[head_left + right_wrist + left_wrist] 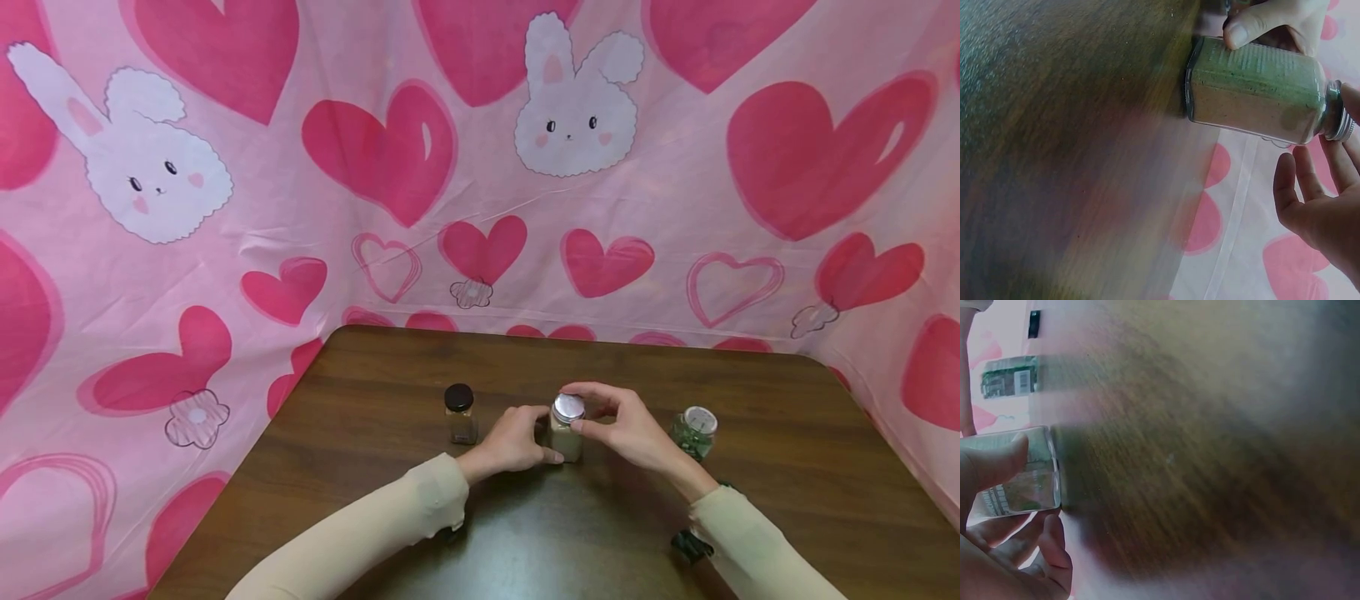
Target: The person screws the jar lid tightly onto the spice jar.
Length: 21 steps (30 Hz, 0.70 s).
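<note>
A square glass spice jar (566, 442) with pale green-brown powder inside stands upright on the table, its silver metal lid (568, 407) on top. My left hand (513, 439) holds the jar low on its body, with the thumb across the near face. From the right, my right hand (626, 425) pinches the lid between thumb and fingers. The right wrist view shows the lid (1341, 119) seated at the jar's neck and the powder (1254, 94) through the glass. In the left wrist view, the jar's upper end is out of frame.
To the left on the brown wooden table (360, 417) stands a black-lidded jar (461, 423). A jar with green contents (693, 433) stands to the right, behind my right forearm. Pink heart-printed cloth (480, 183) hangs around the table's far and side edges.
</note>
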Each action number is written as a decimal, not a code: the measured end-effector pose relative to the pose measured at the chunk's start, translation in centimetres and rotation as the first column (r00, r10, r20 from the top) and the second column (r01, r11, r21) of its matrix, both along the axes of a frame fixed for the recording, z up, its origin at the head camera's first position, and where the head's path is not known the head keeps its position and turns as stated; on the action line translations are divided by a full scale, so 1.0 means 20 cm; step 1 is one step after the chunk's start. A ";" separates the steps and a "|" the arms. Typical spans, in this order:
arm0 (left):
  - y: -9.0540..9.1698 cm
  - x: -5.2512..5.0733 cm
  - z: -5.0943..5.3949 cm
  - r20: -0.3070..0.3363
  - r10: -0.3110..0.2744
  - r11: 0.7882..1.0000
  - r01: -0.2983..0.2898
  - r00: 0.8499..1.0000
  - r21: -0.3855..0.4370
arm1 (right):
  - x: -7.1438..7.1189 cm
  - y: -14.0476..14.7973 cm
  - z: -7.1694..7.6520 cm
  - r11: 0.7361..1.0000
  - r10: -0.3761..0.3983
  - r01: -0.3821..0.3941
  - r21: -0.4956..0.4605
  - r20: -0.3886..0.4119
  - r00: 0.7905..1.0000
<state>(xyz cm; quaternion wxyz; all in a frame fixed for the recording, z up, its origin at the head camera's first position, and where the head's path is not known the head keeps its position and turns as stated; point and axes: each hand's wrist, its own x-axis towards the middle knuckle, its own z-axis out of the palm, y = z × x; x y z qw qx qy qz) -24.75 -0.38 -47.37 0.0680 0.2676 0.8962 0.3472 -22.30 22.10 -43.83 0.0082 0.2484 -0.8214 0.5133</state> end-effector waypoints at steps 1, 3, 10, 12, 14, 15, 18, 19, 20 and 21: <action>0.00 0.00 0.00 0.001 0.000 1.000 0.000 1.000 0.000 | 0.00 0.00 0.00 1.000 -0.001 0.001 0.000 0.002 1.000; 0.00 0.00 -0.01 0.003 0.001 1.000 -0.001 1.000 0.002 | 0.00 0.00 0.00 1.000 -0.008 0.008 -0.001 0.006 1.000; 0.00 -0.01 -0.01 0.003 0.000 1.000 0.000 1.000 0.011 | 0.01 -0.02 -0.01 0.999 -0.035 0.035 -0.014 -0.005 0.999; 0.00 -0.01 -0.01 -0.002 -0.001 1.000 0.001 1.000 0.012 | 0.02 -0.03 -0.01 0.999 -0.044 0.044 -0.020 -0.009 0.999; 0.00 -0.01 -0.01 -0.010 -0.004 1.000 0.004 1.000 0.012 | 0.02 -0.03 -0.01 0.998 -0.056 0.056 -0.025 -0.012 0.998; 0.00 -0.01 -0.01 -0.013 -0.003 1.000 0.004 1.000 0.011 | 0.03 -0.04 -0.01 0.998 -0.063 0.062 -0.028 -0.015 0.998; 0.00 -0.01 -0.01 -0.016 0.000 1.000 0.001 1.000 0.012 | 0.04 -0.05 -0.01 0.994 -0.103 0.103 -0.021 -0.007 0.995; 0.00 0.00 -0.01 -0.015 0.002 1.000 -0.002 1.000 0.009 | 0.04 -0.05 -0.01 0.993 -0.117 0.117 -0.015 -0.002 0.993; 0.00 0.00 -0.01 -0.015 0.004 1.000 -0.004 1.000 0.007 | 0.05 -0.05 -0.01 0.992 -0.127 0.127 -0.011 -0.001 0.992; 0.00 0.00 -0.02 -0.012 0.004 1.000 -0.003 1.000 0.010 | 0.06 -0.05 -0.01 0.990 -0.138 0.138 -0.006 0.002 0.990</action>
